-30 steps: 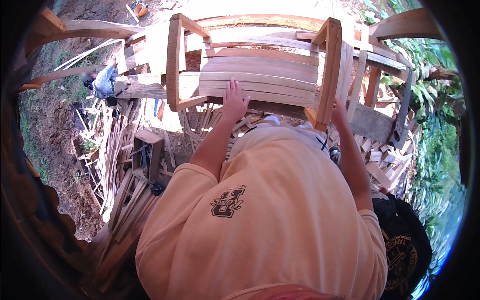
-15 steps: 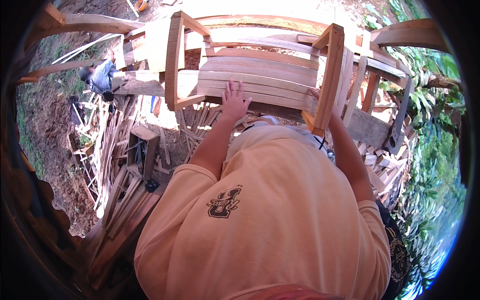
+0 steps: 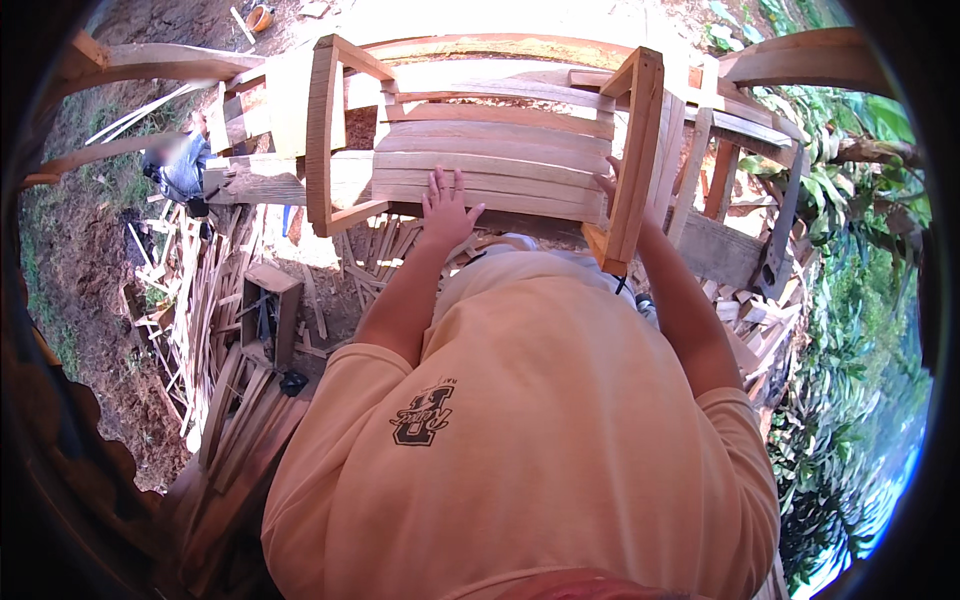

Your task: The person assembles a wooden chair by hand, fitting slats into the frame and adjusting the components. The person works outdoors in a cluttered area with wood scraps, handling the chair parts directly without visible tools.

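Observation:
A row of pale wooden slats [image 3: 492,165] lies side by side between two upright wooden frames, the left frame [image 3: 319,135] and the right frame [image 3: 636,150]. My left hand [image 3: 447,212] rests on the near slats, its fingers spread and holding nothing. My right hand [image 3: 606,180] is mostly hidden behind the right frame. A few of its outstretched fingers show on the inner side, at the right ends of the slats. Whether they touch the frame as well I cannot tell.
A handsaw [image 3: 782,235] stands at the bench's right end. A wooden box with tools [image 3: 272,310] sits at lower left, beside long boards [image 3: 240,420] and heaped wood strips [image 3: 200,320]. Another person [image 3: 182,172] is at far left. Leafy plants [image 3: 850,330] grow at right.
The whole view has shifted slightly, so the bench and frames appear a little farther left. My left hand stays spread on the near slats and my right hand stays behind the right frame.

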`<state>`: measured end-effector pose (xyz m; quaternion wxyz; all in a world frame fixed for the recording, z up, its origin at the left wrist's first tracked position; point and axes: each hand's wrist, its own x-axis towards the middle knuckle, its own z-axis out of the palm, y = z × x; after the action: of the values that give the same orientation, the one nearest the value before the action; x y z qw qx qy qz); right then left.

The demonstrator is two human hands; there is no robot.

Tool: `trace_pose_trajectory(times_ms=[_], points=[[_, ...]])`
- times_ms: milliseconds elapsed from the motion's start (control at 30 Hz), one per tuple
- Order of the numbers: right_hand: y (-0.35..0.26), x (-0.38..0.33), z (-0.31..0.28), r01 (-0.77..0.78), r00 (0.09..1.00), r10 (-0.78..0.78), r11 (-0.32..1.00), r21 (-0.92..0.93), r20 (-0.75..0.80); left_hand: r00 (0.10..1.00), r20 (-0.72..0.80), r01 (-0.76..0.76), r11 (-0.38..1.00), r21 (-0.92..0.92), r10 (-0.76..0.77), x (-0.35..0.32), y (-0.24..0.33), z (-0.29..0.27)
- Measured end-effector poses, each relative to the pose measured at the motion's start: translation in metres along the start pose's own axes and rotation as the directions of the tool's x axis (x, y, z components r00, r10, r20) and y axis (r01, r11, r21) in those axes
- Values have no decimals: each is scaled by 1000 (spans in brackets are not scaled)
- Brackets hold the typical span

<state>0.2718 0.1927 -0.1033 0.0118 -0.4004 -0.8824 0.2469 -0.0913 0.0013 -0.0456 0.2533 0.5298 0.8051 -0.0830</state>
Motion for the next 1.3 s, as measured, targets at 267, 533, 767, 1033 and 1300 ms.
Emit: trace_pose_trajectory(times_ms=[267, 533, 767, 1033, 1300], points=[[-28, 35, -23, 199, 980, -196, 970, -136, 41, 1000, 7, -11, 1000, -22, 11, -4, 0, -3], [-49, 52, -60, 249, 962, -211, 938, -242, 175, 998, -53, -37, 999, -34, 35, -6, -2, 0], [-85, 94, -75, 320, 946, -321, 905, -281, 45, 1000, -12, -17, 997, -71, 16, -6, -2, -3], [-74, 97, -55, 340, 938, -335, 854, -393, 84, 1000, 3, -10, 997, -73, 10, -6, -3, -3], [-86, 87, -67, 132, 982, -156, 971, -201, -109, 981, -180, -99, 987, -124, 75, -13, -6, -7]])
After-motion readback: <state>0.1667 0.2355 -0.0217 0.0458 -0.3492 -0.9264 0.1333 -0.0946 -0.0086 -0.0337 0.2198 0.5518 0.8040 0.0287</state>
